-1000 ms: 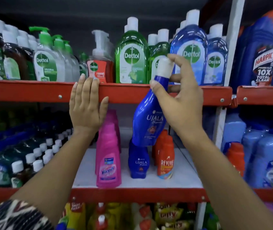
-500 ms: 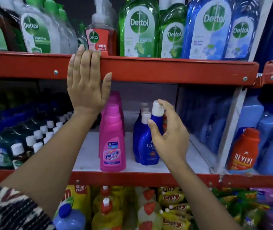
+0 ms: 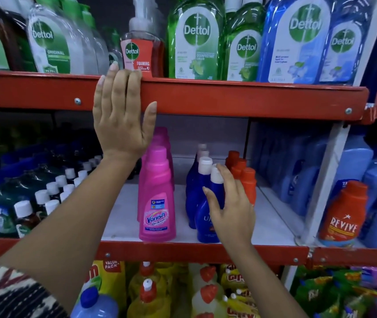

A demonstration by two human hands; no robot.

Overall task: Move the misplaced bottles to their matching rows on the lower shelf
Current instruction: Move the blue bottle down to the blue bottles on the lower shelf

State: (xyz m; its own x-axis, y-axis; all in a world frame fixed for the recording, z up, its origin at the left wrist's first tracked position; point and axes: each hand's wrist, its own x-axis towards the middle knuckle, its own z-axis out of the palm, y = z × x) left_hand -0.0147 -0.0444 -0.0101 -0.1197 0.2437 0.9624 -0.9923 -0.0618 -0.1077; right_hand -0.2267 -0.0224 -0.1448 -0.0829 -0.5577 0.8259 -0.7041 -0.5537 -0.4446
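A blue Ujala bottle (image 3: 202,223) with a white cap stands upright at the front of the blue row on the lower shelf (image 3: 272,228). My right hand (image 3: 231,210) is wrapped around its neck and body, thumb on the front, fingers behind. A pink Vanish row (image 3: 156,203) stands to its left and an orange Revive row (image 3: 243,177) to its right. My left hand (image 3: 123,120) lies flat against the red edge of the upper shelf (image 3: 228,97), fingertips over the rim, holding no bottle.
Dettol bottles (image 3: 195,40) fill the upper shelf. A single orange Revive bottle (image 3: 343,214) stands among light blue bottles in the right bay. Dark bottles with white caps (image 3: 52,191) crowd the left bay. Yellow bottles and packs sit on the shelf below.
My right hand brought the blue Ujala bottle down from the upper shelf edge and set it at the front of the blue row. The view moved closer. My left hand stayed put.
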